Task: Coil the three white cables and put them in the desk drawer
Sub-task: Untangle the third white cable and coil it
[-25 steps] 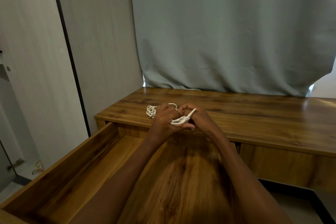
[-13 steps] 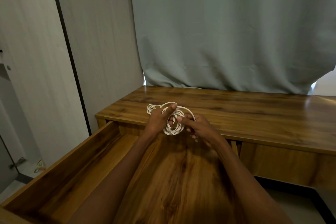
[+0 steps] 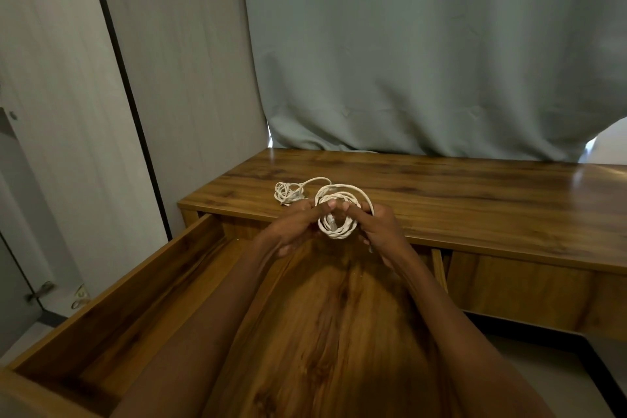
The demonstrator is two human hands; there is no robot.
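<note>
We have the round coil of thin white cable up in front of us, both hands close together on it over the open wooden desk drawer. Our left hand pinches the left side of the loops, thumb and forefinger reaching into the ring, and our right hand grips the right side the same way, so the turns stay stacked and cannot spring apart. A plug end seems to sit inside the ring, though it is too small to be sure. Behind the coil, on the brown wood-grain desktop, lies a smaller bundle of white cable, near the front edge with a strand trailing toward the held coil; whether the two join, we cannot tell. A third cable we cannot see. Holding right above the drawer makes sense: we judge the next step is simply lowering this coil in.
</note>
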